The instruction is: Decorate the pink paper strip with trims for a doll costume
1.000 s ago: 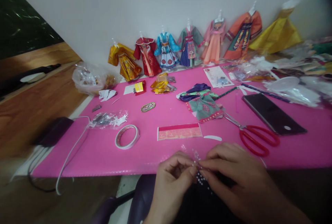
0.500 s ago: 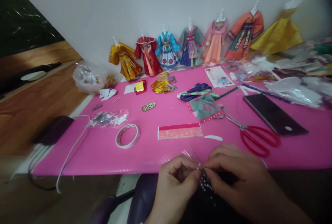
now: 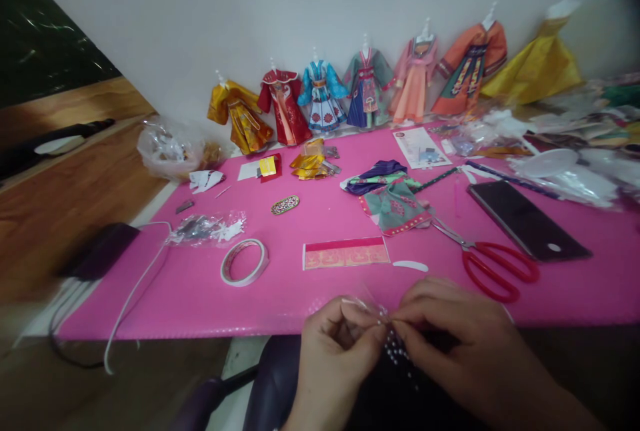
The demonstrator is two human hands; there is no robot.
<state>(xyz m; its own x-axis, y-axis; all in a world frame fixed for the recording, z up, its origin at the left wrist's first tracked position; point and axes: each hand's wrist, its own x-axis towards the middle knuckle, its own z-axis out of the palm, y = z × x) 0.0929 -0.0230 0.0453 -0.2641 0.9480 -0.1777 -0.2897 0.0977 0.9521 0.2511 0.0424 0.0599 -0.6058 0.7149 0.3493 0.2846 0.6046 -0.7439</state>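
Observation:
At the front edge of the pink table [image 3: 190, 311], my left hand [image 3: 337, 351] pinches a small clear plastic piece [image 3: 364, 301] with a string of tiny white beads [image 3: 397, 353] hanging below it. My right hand [image 3: 445, 334] meets it fingertip to fingertip and pinches at the same spot. Exactly which part each hand grips is too small to tell. Just beyond the hands lie a pink patterned strip [image 3: 346, 254] and a white curved piece [image 3: 411, 266]. Red-handled scissors [image 3: 500, 268] rest to the right, beside a green and purple cloth garment [image 3: 395, 204].
A tape roll [image 3: 244, 262], a plastic packet [image 3: 205, 228] and a patterned oval [image 3: 285, 205] lie on the left. A black phone [image 3: 529, 220] and plastic bags [image 3: 565, 168] are at the right. Several small dressed figures [image 3: 323, 94] lean against the wall.
The clear plastic at my left fingertips has shifted and folded back over my left hand. The beads hang slightly further right. Both hands keep their pinch, and the whole view has moved slightly.

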